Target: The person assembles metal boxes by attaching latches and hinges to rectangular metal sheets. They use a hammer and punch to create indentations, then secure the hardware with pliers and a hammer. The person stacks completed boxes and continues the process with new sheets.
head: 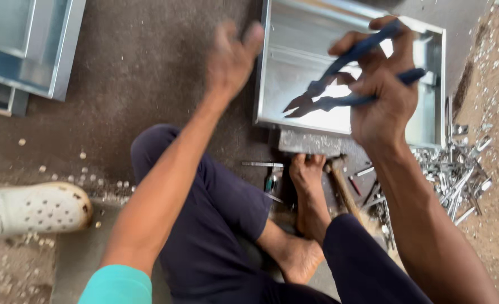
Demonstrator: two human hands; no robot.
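Nearest the camera, crossed legs in dark trousers [215, 225] are seen, with a bare foot [307, 191] pressed on a metal plate [311, 143]. Beside the foot, a wooden-handled hammer [342, 188] and small tools are laid on the ground; a heap of metal offcuts [458, 174] is spread to the right. At far left, another person's white perforated shoe [35, 207] is planted. Farther on, a shallow sheet-metal tray [294, 62] is set against the plate, its near rim just past the toes. Blue-handled pliers [345, 84] are gripped in the right hand [384, 101], raised over the tray, jaws parted. The left hand [232, 56], blurred, is held empty above bare floor left of the tray. More metal trays [41, 45] are stacked at upper left.
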